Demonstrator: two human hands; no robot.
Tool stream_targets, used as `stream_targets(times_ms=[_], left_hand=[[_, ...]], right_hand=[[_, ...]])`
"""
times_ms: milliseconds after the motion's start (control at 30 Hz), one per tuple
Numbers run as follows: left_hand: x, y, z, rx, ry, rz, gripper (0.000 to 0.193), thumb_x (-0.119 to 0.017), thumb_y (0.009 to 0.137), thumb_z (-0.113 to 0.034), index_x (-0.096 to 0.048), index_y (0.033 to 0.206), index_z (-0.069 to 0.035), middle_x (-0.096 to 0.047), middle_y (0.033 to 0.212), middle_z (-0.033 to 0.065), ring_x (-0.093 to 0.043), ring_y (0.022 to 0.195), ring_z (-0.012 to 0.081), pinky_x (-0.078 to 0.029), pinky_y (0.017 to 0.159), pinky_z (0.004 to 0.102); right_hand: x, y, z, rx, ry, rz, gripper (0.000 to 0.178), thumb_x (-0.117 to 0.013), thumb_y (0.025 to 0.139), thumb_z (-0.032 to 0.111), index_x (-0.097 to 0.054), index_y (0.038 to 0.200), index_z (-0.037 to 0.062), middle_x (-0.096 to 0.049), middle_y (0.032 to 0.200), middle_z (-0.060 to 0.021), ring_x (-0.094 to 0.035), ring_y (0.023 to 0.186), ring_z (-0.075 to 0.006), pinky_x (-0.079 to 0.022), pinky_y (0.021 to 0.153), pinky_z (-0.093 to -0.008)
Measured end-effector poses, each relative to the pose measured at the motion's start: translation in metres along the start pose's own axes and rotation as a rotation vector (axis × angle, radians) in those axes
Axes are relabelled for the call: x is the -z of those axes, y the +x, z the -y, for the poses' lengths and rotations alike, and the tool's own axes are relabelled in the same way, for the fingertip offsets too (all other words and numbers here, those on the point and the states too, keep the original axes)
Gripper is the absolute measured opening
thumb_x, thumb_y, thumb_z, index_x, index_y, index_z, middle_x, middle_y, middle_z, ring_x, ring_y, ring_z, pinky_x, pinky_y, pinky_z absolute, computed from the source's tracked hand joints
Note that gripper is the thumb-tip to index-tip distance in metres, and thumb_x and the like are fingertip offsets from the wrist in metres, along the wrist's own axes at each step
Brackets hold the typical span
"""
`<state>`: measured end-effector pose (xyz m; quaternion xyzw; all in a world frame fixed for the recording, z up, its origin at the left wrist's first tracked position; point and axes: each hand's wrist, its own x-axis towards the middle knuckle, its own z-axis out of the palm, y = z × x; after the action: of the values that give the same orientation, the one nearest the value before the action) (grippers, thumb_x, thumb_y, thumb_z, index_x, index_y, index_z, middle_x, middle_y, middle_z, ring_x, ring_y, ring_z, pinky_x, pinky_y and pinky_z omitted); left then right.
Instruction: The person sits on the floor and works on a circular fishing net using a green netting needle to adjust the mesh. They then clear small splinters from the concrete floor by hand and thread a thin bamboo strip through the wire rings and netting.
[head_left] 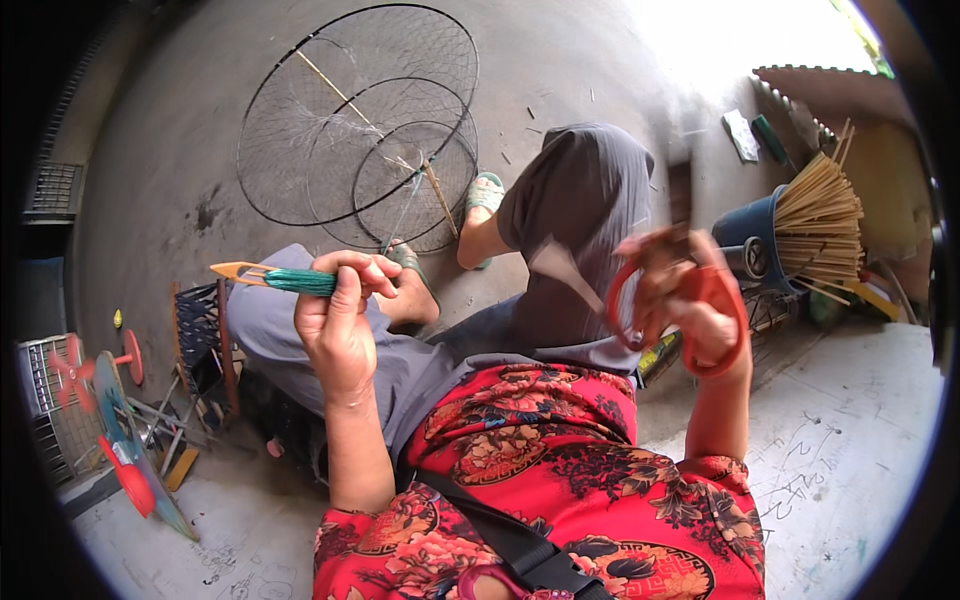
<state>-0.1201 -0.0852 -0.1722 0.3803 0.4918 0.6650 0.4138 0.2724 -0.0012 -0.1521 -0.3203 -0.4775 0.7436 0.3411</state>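
Observation:
My left hand (341,325) is raised over my left thigh, its thumb and fingers pinched on a netting needle (298,281). The needle has a pointed yellowish tip, and dark green twine is wound thickly round its body. On the right, my right hand (712,335) grips red-handled scissors (743,318) above my right knee. Motion smears the blades, which point toward the middle of my lap. A hooped net (345,112) with black rings, fine mesh and a bamboo stick lies on the floor by my feet, apart from both hands.
A blue bucket (738,222) full of thin bamboo sticks (822,215) tips sideways at the right. At the left stands a winder-like frame with red discs (127,478). A white packet (741,135) and a dark green object (770,139) lie at the far right.

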Motion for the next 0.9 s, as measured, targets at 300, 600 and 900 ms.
stream_targets(times_ms=[300, 600, 900], left_hand=[[-0.030, 0.002, -0.041, -0.097, -0.018, 0.093, 0.025, -0.059, 0.121, -0.019, -0.068, 0.116, 0.004, -0.071, 0.102, 0.0131, -0.073, 0.101, 0.0261, -0.059, 0.096, 0.0424], [-0.024, 0.013, -0.027, -0.014, -0.163, -0.020, 0.025, -0.062, 0.120, -0.019, -0.067, 0.117, 0.005, -0.057, 0.086, 0.0031, -0.049, 0.072, 0.0120, -0.048, 0.066, 0.0321], [-0.031, -0.011, 0.011, 0.317, 0.063, 0.016, 0.014, -0.062, 0.120, -0.013, -0.070, 0.124, -0.003, -0.060, 0.079, -0.0029, -0.053, 0.068, 0.0054, -0.043, 0.061, 0.0236]], right_hand=[[-0.055, 0.090, -0.105, -0.243, 0.170, 0.569, 0.058, -0.051, 0.121, 0.052, -0.050, 0.152, 0.0032, -0.066, 0.107, -0.0045, -0.061, 0.088, -0.0139, -0.049, 0.081, -0.0295], [-0.066, 0.132, -0.084, -0.327, 0.587, 0.401, 0.041, -0.048, 0.124, 0.049, -0.056, 0.122, 0.0084, -0.048, 0.070, 0.0047, -0.039, 0.045, -0.0074, -0.033, 0.039, -0.0279], [0.139, -0.012, -0.134, 0.188, -0.651, -0.942, 0.022, -0.078, 0.110, 0.030, -0.069, 0.120, 0.0118, -0.074, 0.094, -0.0066, -0.071, 0.072, -0.0194, -0.056, 0.062, -0.0355]])
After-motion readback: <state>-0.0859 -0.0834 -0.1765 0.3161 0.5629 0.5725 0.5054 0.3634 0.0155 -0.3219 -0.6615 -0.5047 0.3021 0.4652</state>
